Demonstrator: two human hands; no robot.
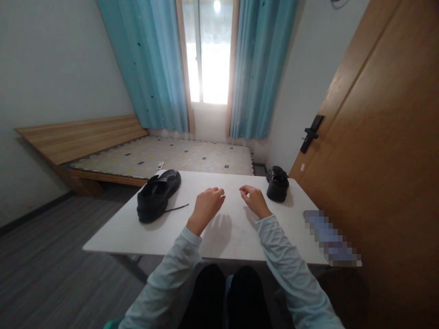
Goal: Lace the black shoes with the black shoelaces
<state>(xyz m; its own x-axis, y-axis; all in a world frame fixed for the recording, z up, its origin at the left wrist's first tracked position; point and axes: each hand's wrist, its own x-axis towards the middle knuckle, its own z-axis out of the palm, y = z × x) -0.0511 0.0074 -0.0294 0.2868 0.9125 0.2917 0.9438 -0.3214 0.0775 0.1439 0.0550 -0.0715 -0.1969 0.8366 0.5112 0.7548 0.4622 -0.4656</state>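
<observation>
Two black shoes rest on the white table. The left shoe [156, 196] lies near the table's left side, with a dark lace [177, 208] trailing from it to the right. At the back right corner is the other shoe [277, 183], its laced top showing. My left hand [209, 203] hovers over the middle of the table, right of the left shoe, fingers slightly bent and apart, holding nothing. My right hand [254, 199] is raised left of the right shoe, its fingers loosely curved and apart, with nothing in it. Neither hand touches a shoe.
A blurred, pixelated flat item [331, 240] lies along the right edge of the white table [137, 240]. Behind the table stands a bed [192, 155] with a small white object [160, 165] on it. A wooden door [373, 151] is at the right.
</observation>
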